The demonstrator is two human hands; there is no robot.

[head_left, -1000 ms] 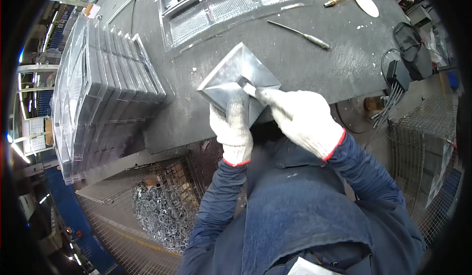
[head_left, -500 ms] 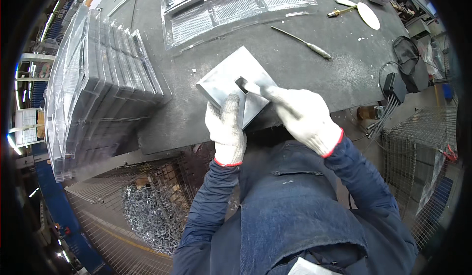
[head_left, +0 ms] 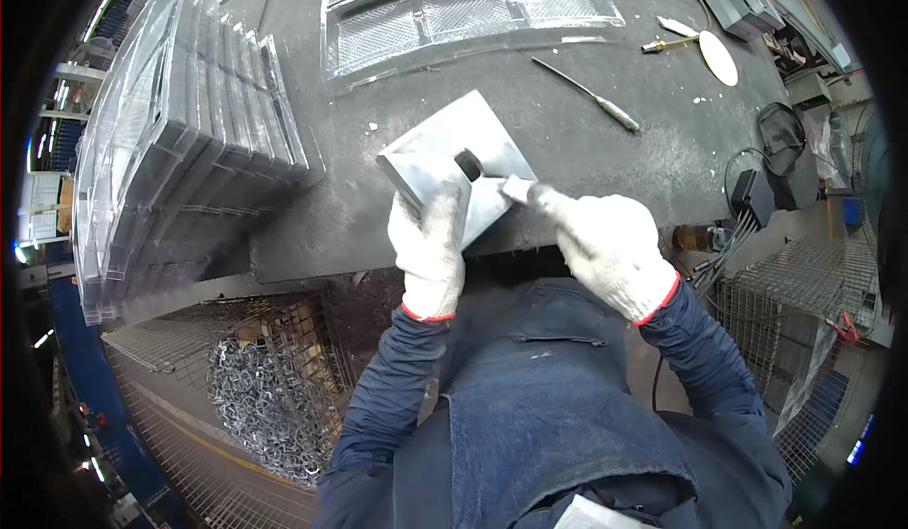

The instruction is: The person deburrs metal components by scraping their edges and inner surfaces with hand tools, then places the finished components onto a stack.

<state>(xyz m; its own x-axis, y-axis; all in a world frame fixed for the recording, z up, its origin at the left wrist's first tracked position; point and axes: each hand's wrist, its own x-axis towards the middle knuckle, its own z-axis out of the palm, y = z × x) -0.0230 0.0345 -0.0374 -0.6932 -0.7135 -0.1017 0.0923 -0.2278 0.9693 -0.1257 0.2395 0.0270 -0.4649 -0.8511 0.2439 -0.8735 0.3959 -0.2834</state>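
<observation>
A shiny metal plate [head_left: 445, 141] with bent-down sides and a dark oblong slot is tilted over the front edge of the bench. My left hand [head_left: 427, 245], in a white knit glove with a red cuff, grips its near left side, the thumb on top. My right hand [head_left: 610, 245], gloved likewise, is closed round a flat pale tool [head_left: 516, 188]. The blunt tip of that tool lies at the plate's right edge, outside the slot. The glove covers the rest of it, so its exact kind is unclear.
A stack of galvanized metal frames [head_left: 180, 150] stands at the left. On the grey bench [head_left: 350, 226] lie a three-panel mesh frame [head_left: 463, 18], a thin rod-like hand tool [head_left: 591, 96] and a white oval disc [head_left: 718, 59]. A wire basket holds many metal rings [head_left: 265, 415] below left.
My right hand has drawn the flat tool back from the slot, toward the right. My left hand keeps its hold on the plate. The whole view has shifted slightly.
</observation>
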